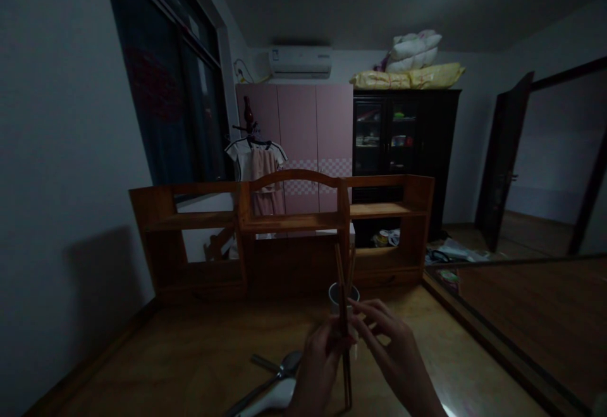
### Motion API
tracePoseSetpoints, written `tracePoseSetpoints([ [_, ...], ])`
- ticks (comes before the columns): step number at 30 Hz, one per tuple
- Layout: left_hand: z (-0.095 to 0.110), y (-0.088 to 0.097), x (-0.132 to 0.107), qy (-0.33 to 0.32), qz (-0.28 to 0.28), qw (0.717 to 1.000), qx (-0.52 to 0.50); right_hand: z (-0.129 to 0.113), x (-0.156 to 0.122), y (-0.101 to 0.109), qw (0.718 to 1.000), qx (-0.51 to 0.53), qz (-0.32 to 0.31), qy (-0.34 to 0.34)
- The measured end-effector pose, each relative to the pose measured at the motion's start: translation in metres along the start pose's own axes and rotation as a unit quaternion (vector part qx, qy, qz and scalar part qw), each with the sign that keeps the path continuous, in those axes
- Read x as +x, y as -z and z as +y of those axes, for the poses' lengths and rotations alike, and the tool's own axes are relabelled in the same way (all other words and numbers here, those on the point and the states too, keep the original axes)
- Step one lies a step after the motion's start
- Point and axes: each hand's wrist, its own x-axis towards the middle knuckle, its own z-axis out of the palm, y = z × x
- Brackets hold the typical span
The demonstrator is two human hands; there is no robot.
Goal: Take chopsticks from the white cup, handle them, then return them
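A pair of brown chopsticks (346, 366) stands nearly upright in front of me, held in my left hand (318, 357), whose fingers are wrapped around the middle. My right hand (389, 338) comes from the other side, thumb and fingers pinched at the same chopsticks; the exact contact is partly hidden. Directly behind the hands is a white cup (334, 292), its lower part covered by them. Another thin stick (351, 265) rises at the cup's rim; whether it stands inside is unclear. Left of my left hand lie a metal spoon (290, 362) and a white spoon (275, 397).
A wooden shelf unit (294, 221) stands along the back of the wooden table (199, 335). A raised edge (478, 335) borders the table's right side. Beyond are a pink wardrobe (296, 120), a dark cabinet (436, 145) and an open door (507, 158).
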Motion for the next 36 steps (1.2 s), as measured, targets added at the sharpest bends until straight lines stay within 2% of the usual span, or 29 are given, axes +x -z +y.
tracePoseSetpoints([
  [6,-0.011,-0.004,0.007,-0.016,0.041,0.999,0.004,0.005,0.011,-0.007,1.0,-0.004,-0.003,0.006],
  [10,-0.018,-0.004,0.008,-0.012,0.058,0.997,0.048,0.013,0.014,-0.01,0.999,0.036,0.001,-0.024],
  [18,-0.008,0.0,0.006,0.009,0.018,0.998,0.052,0.013,0.015,-0.006,0.993,0.104,-0.02,-0.048],
  [22,-0.006,0.001,0.005,0.006,0.018,0.999,0.032,0.013,0.015,-0.004,0.995,0.092,-0.028,-0.037],
  [30,-0.01,0.0,0.005,-0.004,0.023,0.998,0.055,0.011,0.016,-0.002,0.997,0.066,-0.035,-0.026],
  [36,-0.003,-0.003,0.005,-0.013,0.012,0.999,0.034,0.015,0.016,-0.003,0.997,0.064,-0.034,-0.031],
])
